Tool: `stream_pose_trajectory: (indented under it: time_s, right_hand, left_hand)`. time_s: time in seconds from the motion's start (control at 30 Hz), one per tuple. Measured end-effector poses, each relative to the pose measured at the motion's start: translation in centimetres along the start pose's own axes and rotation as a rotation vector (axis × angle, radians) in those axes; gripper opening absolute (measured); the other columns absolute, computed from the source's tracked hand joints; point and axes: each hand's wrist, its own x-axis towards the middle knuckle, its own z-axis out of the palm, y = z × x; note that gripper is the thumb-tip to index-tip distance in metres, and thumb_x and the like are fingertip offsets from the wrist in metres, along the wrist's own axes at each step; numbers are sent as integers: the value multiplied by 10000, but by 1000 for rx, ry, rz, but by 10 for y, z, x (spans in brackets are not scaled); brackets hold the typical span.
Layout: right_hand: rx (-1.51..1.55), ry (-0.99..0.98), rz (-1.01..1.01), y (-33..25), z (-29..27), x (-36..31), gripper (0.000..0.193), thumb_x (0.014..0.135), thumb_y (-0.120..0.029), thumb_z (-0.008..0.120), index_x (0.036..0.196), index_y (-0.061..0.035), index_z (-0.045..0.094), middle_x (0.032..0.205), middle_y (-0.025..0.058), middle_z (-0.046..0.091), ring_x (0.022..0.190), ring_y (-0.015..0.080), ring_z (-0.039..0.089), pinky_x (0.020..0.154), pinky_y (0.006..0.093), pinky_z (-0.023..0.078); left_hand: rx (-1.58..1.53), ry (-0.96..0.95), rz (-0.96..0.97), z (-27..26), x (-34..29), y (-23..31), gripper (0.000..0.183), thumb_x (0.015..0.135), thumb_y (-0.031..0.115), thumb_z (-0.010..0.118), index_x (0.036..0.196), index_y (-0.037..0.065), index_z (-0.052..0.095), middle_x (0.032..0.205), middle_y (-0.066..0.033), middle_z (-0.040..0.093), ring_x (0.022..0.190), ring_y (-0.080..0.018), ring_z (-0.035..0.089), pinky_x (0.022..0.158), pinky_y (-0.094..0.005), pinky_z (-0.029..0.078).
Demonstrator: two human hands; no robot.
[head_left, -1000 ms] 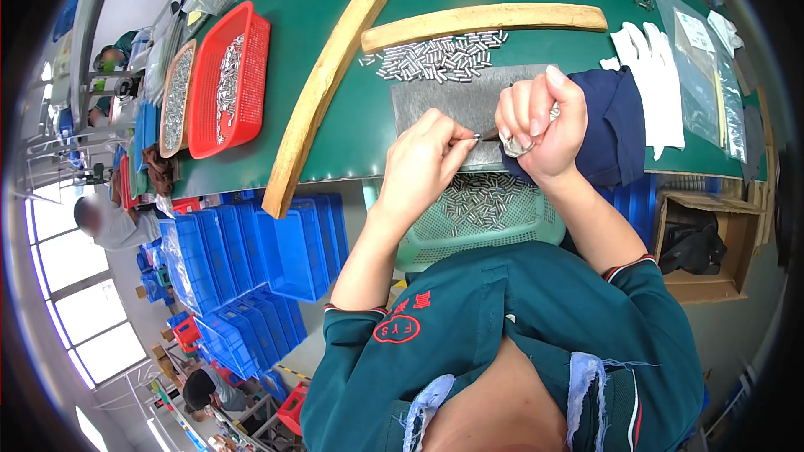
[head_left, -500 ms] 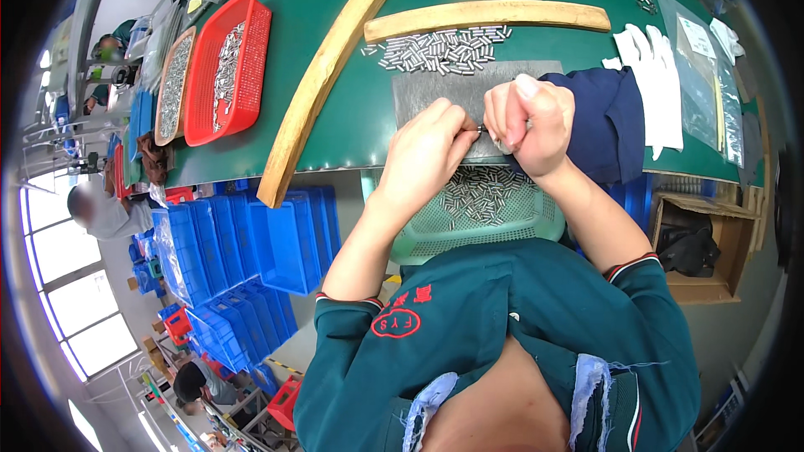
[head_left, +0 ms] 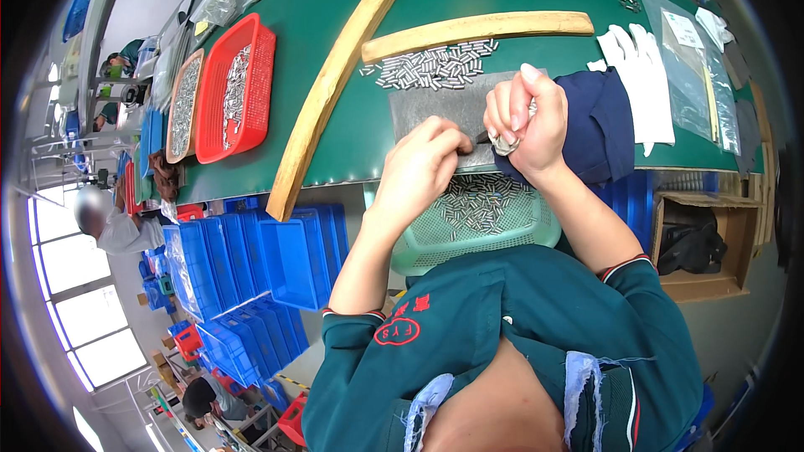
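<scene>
My left hand (head_left: 423,161) is closed over the near edge of the grey mat (head_left: 410,109), its fingertips pressed together. Whatever they pinch is hidden. Close on its right, my right hand (head_left: 536,121) is wrapped round a small tool with a pale wrapped handle (head_left: 504,146). A dark tip sticks out of it toward the left fingers; the rest is covered by my palm. Short metal pins (head_left: 440,65) lie in a pile beyond the mat. More pins (head_left: 481,205) fill part of the pale green basket (head_left: 419,253) below the table edge, under my hands.
Two wooden strips (head_left: 322,109) (head_left: 477,32) border the pin pile. A red basket (head_left: 266,75) of metal parts stands at left. Dark blue cloth (head_left: 599,121), white gloves (head_left: 641,75) and a plastic bag (head_left: 687,84) lie at right. Blue crates (head_left: 301,264) stand below left.
My hands have moved slightly apart. The right hand has turned, so the pale wrapped handle and dark tip show more. The small metal piece seen between the hands is out of sight.
</scene>
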Motion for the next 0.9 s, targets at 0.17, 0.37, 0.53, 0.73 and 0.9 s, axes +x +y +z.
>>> stream_pose_trajectory:
  time_s: [0.17, 0.37, 0.53, 0.73, 0.9]
  right_hand:
    - [48, -33, 47, -2, 1, 0, 473, 923, -203, 331, 470, -70, 357, 388, 44, 350, 316, 116, 320, 363, 261, 325]
    - [-26, -52, 92, -4, 4, -2, 499, 924, -239, 302, 446, -96, 320, 381, 29, 315, 321, 109, 285, 365, 261, 316]
    - [131, -81, 73, -2, 0, -2, 480, 920, -190, 341, 456, -65, 354, 388, 47, 358, 323, 115, 324, 362, 255, 311]
    - [-116, -126, 50, -2, 3, -4, 503, 924, -227, 308, 442, -85, 332, 386, 30, 329, 330, 110, 295, 366, 260, 310]
    - [-48, -91, 11, -1, 2, -4, 500, 924, -219, 298, 445, -83, 337, 387, 35, 331, 325, 110, 286, 366, 261, 313]
  left_hand:
    - [45, 62, -196, 7, -6, 7, 83, 748, 92, 634, 796, 59, 574, 778, -70, 547, 736, -233, 577, 654, -343, 465]
    - [41, 100, -124, 11, -8, 0, 99, 727, 65, 676, 766, 35, 590, 694, -52, 525, 605, -159, 531, 567, -276, 444]
    - [16, 90, -140, 10, -7, 1, 100, 725, 61, 678, 758, 32, 588, 684, -52, 521, 601, -161, 528, 563, -280, 439]
    - [5, 75, -132, 10, -8, -1, 94, 728, 54, 675, 767, 27, 593, 689, -53, 522, 603, -153, 530, 562, -274, 440]
    - [-23, 67, -117, 10, -8, -4, 92, 731, 47, 673, 783, 24, 601, 698, -56, 529, 613, -149, 539, 566, -269, 445]
